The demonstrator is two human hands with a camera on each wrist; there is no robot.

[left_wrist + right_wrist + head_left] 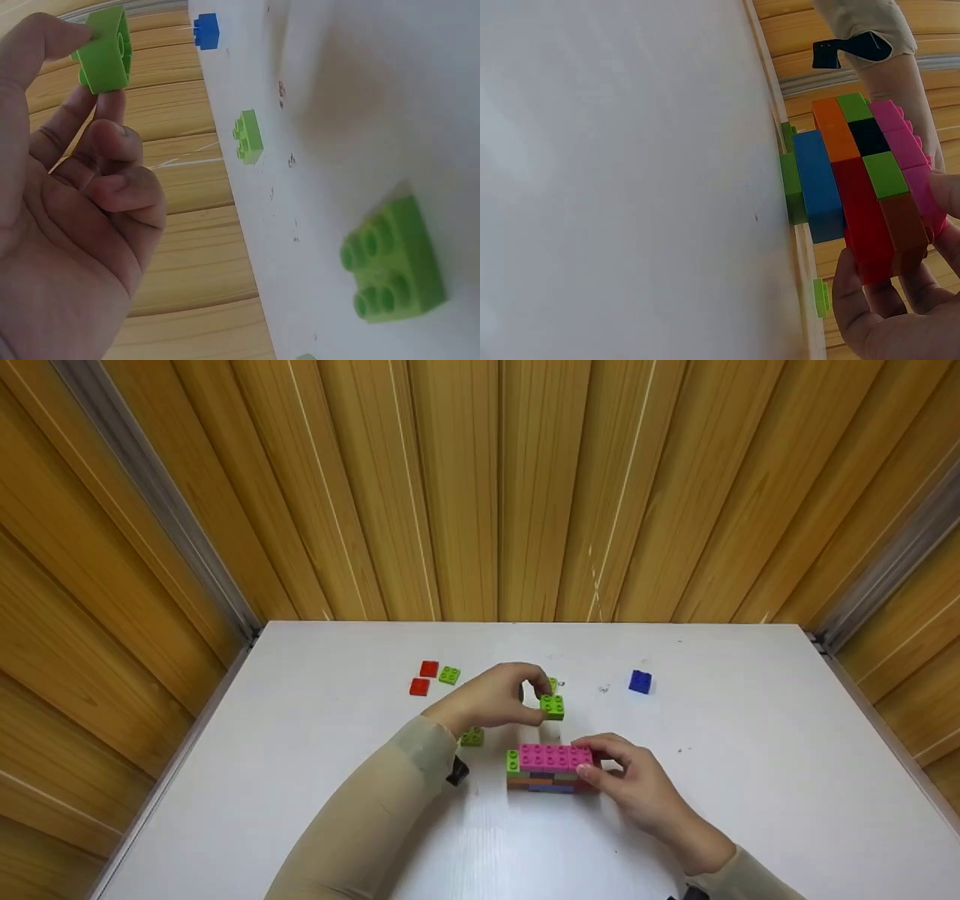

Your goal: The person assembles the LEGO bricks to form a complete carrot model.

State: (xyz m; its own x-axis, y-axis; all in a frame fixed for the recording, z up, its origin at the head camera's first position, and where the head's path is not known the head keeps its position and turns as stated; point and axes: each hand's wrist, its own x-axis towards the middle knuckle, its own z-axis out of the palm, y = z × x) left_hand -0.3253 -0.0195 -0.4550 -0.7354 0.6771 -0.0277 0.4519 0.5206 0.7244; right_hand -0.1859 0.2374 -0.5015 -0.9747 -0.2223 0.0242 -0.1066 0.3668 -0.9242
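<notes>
Warm wooden panelling closes in on three sides of the plain white bench point(300, 780) in front of you. Near its middle stands a small block of stacked plastic bricks point(549, 769): blue, orange, red, black and green courses below, a pink studded layer on top, one green brick at its left end. Your right hand point(637, 784) steadies it, fingers and thumb curled round its right end. Your left hand point(491, 697) is raised just behind the block, its grip pinching a square lime-green studded brick point(552, 706) between thumb and forefinger, clear of the bench.

By my reading, the stack is well along, with several courses already seated, and the green brick in your left hand is not yet joined to it. Loose pieces still lie on the bench: two flat red squares point(424, 678) and a green brick point(449, 675) at the far left, another green brick point(472, 736) by your left wrist, a third behind your fingers point(248, 136), and a blue brick point(640, 681) well apart on the right.
</notes>
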